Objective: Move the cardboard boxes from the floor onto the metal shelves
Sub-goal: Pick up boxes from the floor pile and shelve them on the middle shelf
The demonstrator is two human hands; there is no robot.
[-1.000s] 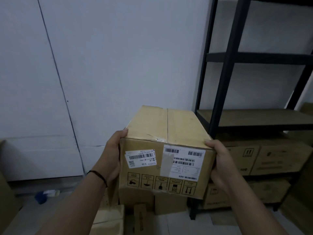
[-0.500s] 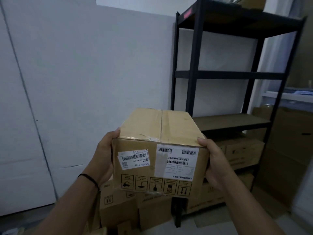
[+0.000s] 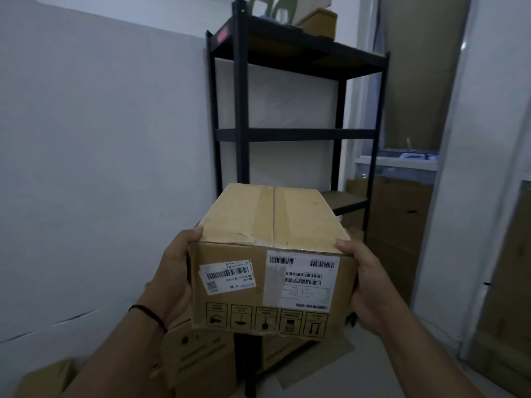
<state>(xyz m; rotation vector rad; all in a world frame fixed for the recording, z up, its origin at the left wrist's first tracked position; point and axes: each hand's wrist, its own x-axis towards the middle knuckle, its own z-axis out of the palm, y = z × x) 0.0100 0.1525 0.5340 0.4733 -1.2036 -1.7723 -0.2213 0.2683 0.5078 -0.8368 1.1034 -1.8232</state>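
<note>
Both hands make the grip: the left hand [image 3: 172,271] clasps the near left corner of the cardboard box [image 3: 270,259] with its thumb hooked over the top edge, and the right hand [image 3: 366,285] clasps the near right corner the same way, thumb on top and palm against the side. How the fingers lie under or behind the box is hidden. The box is held off the floor at about chest height, level, its labelled end face turned toward the person and its taped top seam running away from them.

Below the box, more cardboard boxes on the floor [image 3: 198,360] are stacked against the foot of the rack, and another sits at the lower left corner [image 3: 46,377]; those are not yet shelved.

Beyond the box stands the black metal shelving unit [image 3: 237,116], its near upright just behind the box's far edge. A bare shelf board [image 3: 344,199] shows to the right of the box at about its height; the crossbar level [image 3: 296,135] above it looks unoccupied, and a small box [image 3: 319,21] sits on the top level.

The step in hand looks like the carry. The next move probably calls for clearing the front upright, then sliding the box onto a free level, end first, before the thumbs let go.
</note>
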